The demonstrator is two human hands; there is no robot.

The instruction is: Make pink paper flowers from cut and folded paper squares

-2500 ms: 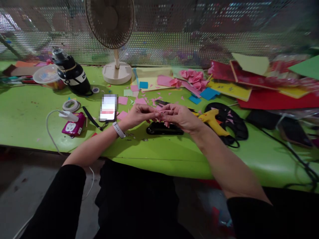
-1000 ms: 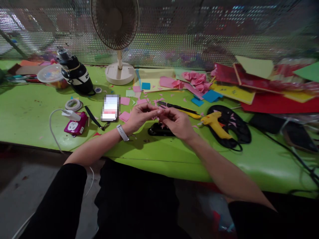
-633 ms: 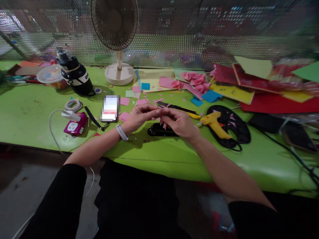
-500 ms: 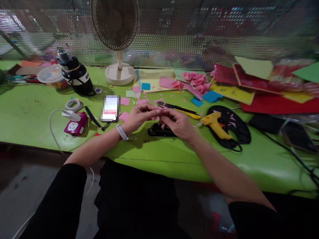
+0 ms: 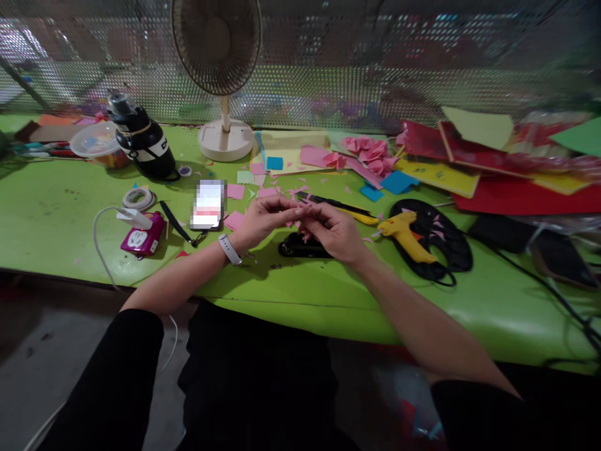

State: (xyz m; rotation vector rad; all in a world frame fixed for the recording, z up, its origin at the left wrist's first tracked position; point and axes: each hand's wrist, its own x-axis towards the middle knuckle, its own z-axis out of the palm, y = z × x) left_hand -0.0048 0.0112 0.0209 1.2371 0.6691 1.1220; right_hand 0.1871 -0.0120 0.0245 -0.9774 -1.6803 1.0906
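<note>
My left hand (image 5: 263, 220) and my right hand (image 5: 335, 230) meet fingertip to fingertip just above the green table (image 5: 56, 213). Both pinch a small folded piece of pink paper (image 5: 300, 216), mostly hidden by the fingers. A white band circles my left wrist. Under the hands lies a flat black object (image 5: 300, 245). Pink paper scraps (image 5: 291, 190) are scattered just beyond them.
A yellow glue gun (image 5: 406, 235) rests on a black mat to the right, a yellow-handled cutter (image 5: 342, 207) behind the hands. A phone (image 5: 206, 203), tape roll (image 5: 137, 197), pink power strip (image 5: 139, 237), black bottle (image 5: 141, 143) and fan (image 5: 220, 75) stand left. Coloured paper sheets (image 5: 507, 175) pile up at right.
The view has shifted slightly, and my right hand sits a little lower than 2.5 s ago. My fingers have kept working the pink paper in the same spot; little else differs.
</note>
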